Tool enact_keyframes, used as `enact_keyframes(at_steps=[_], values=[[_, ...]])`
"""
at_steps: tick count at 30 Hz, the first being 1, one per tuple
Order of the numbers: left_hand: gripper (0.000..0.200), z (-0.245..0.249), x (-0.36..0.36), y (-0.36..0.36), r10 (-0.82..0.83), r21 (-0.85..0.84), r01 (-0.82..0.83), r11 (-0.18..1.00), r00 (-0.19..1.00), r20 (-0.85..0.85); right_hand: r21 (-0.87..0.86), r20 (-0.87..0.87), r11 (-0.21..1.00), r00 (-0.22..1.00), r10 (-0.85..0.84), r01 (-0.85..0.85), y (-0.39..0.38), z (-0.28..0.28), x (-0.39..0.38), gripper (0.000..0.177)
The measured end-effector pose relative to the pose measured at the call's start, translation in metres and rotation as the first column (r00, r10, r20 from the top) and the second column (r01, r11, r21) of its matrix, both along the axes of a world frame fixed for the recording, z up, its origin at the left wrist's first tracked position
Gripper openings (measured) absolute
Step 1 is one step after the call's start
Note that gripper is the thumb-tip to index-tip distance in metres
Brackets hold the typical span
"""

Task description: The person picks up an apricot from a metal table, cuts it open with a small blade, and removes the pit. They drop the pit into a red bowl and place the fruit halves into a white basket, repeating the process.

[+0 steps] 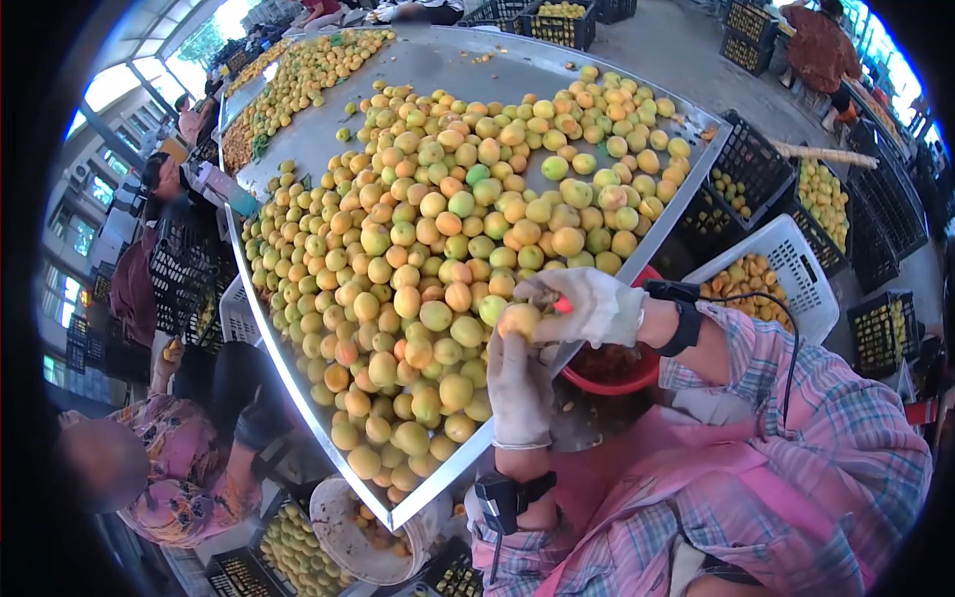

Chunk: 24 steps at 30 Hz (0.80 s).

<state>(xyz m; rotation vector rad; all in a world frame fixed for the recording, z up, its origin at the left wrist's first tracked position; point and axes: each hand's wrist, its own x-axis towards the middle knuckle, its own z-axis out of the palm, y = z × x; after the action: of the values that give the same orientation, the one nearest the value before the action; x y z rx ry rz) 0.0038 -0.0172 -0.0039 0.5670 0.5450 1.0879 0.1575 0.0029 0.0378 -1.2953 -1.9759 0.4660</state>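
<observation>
Both hands wear pale gloves and meet over the near right edge of the counter [448,60]. The left hand [519,383] comes up from the near side, its fingers pinched round one yellow fruit [519,320] held just above the counter's rim. The right hand [587,306] reaches in from the right and touches that fruit. Its fingers are clenched on a small tool [563,306], of which only a red tip shows. The rest is buried in the glove, so what it is cannot be told.

Each wrist carries a black band [682,316], and a thin cable runs from the right one down over the checked sleeve.

Under the hands sits a red basin [637,380], largely covered by the right forearm. Its contents are dark and hard to make out.

The pile [448,249] of yellow, orange and green fruit spreads over most of the counter, which tilts across the view. Its far end is bare metal, and a second heap lies beyond at far left.

To the right stands a white crate [796,264] with fruit in it, with black crates [756,159] past it. A white bucket [333,517] sits below the counter's near corner, partly hidden by it.

Other people work at the left edge, bent by the lens and cut off by the dark border.
</observation>
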Motion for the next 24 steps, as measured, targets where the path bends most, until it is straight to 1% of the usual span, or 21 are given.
enact_keyframes(at_steps=[1, 2, 3, 4, 5, 6, 8, 9, 10, 12, 13, 14, 15, 16, 17, 18, 20, 21, 22, 23, 24], values=[[0.040, -0.004, -0.004, 0.000, 0.002, -0.064, 0.002, 0.998, 0.998, 0.064, -0.684, -0.309, 0.729, 0.904, -0.294, 0.004, -0.018, 0.031, 0.002, 0.052], [0.040, -0.009, -0.007, 0.001, -0.004, -0.065, 0.008, 0.998, 0.998, 0.055, -0.685, -0.316, 0.729, 0.900, -0.300, 0.003, -0.024, 0.027, 0.003, 0.052], [0.042, -0.014, -0.011, 0.004, -0.018, -0.128, 0.043, 0.991, 0.982, 0.189, -0.718, -0.466, 0.693, 0.784, -0.410, -0.065, -0.031, 0.020, 0.007, 0.052], [0.045, -0.017, -0.014, 0.007, -0.022, -0.185, 0.085, 0.979, 0.947, 0.320, -0.735, -0.583, 0.664, 0.632, -0.511, -0.141, -0.036, 0.015, 0.010, 0.052], [0.048, -0.017, -0.015, 0.009, -0.025, -0.206, 0.098, 0.974, 0.942, 0.334, -0.771, -0.587, 0.603, 0.597, -0.548, -0.204, -0.038, 0.015, 0.011, 0.049], [0.048, -0.017, -0.016, 0.010, -0.027, -0.205, 0.100, 0.974, 0.943, 0.331, -0.770, -0.589, 0.604, 0.594, -0.549, -0.205, -0.037, 0.016, 0.013, 0.049], [0.049, -0.019, -0.017, 0.009, -0.036, -0.234, 0.136, 0.963, 0.920, 0.390, -0.526, -0.682, 0.839, 0.658, -0.318, -0.139, -0.034, 0.021, 0.023, 0.040], [0.049, -0.019, -0.015, 0.007, -0.037, -0.243, 0.140, 0.960, 0.921, 0.387, -0.566, -0.787, 0.798, 0.423, -0.449, -0.208, -0.030, 0.035, 0.021, 0.037], [0.050, -0.017, -0.014, 0.005, -0.015, -0.266, 0.127, 0.956, 0.922, 0.386, -0.568, -0.788, 0.797, 0.416, -0.455, -0.205, -0.032, 0.032, 0.020, 0.037], [0.051, -0.015, -0.012, 0.009, 0.002, -0.276, 0.113, 0.954, 0.923, 0.385, -0.615, -0.730, 0.779, 0.464, -0.502, -0.125, -0.035, 0.023, 0.012, 0.042], [0.051, -0.016, -0.012, 0.010, -0.003, -0.273, 0.119, 0.955, 0.920, 0.392, -0.539, -0.621, 0.841, 0.695, -0.362, -0.044, -0.040, 0.010, 0.009, 0.034], [0.051, -0.019, -0.012, 0.011, -0.004, -0.273, 0.123, 0.954, 0.917, 0.399, -0.632, -0.621, 0.768, 0.660, -0.422, -0.104, -0.045, 0.003, 0.006, 0.031], [0.051, -0.022, -0.012, 0.011, 0.001, -0.277, 0.120, 0.953, 0.916, 0.401, -0.599, -0.611, 0.796, 0.692, -0.385, -0.087, -0.052, 0.005, -0.001, 0.032], [0.052, -0.025, -0.013, 0.012, -0.025, -0.239, 0.134, 0.962, 0.911, 0.413, -0.565, -0.600, 0.822, 0.720, -0.348, -0.073, -0.060, 0.006, -0.007, 0.034], [0.052, -0.028, -0.013, 0.012, -0.054, -0.201, 0.151, 0.968, 0.906, 0.420, -0.562, -0.538, 0.826, 0.777, -0.326, -0.042, -0.062, 0.002, -0.011, 0.043], [0.052, -0.029, -0.012, 0.011, -0.055, -0.205, 0.152, 0.967, 0.909, 0.414, -0.565, -0.542, 0.824, 0.773, -0.330, -0.044, -0.063, 0.000, -0.014, 0.043], [0.053, -0.026, -0.006, 0.009, -0.023, -0.236, 0.128, 0.963, 0.915, 0.403, -0.537, -0.551, 0.839, 0.790, -0.267, -0.091, -0.062, 0.002, -0.019, 0.050], [0.053, -0.023, -0.004, 0.008, -0.025, -0.237, 0.130, 0.963, 0.916, 0.400, -0.502, -0.508, 0.862, 0.830, -0.230, -0.068, -0.064, -0.010, -0.018, 0.056], [0.053, -0.020, -0.002, 0.006, -0.046, -0.212, 0.123, 0.970, 0.941, 0.335, -0.501, -0.508, 0.863, 0.830, -0.231, -0.067, -0.065, -0.019, -0.020, 0.056], [0.054, -0.018, 0.000, 0.005, -0.063, -0.187, 0.116, 0.975, 0.961, 0.269, -0.443, -0.473, 0.896, 0.856, -0.210, -0.025, -0.066, -0.023, -0.021, 0.058], [0.054, -0.018, 0.001, 0.004, -0.063, -0.188, 0.117, 0.975, 0.961, 0.270, -0.381, -0.434, 0.924, 0.881, -0.191, 0.013, -0.066, -0.025, -0.020, 0.059]])
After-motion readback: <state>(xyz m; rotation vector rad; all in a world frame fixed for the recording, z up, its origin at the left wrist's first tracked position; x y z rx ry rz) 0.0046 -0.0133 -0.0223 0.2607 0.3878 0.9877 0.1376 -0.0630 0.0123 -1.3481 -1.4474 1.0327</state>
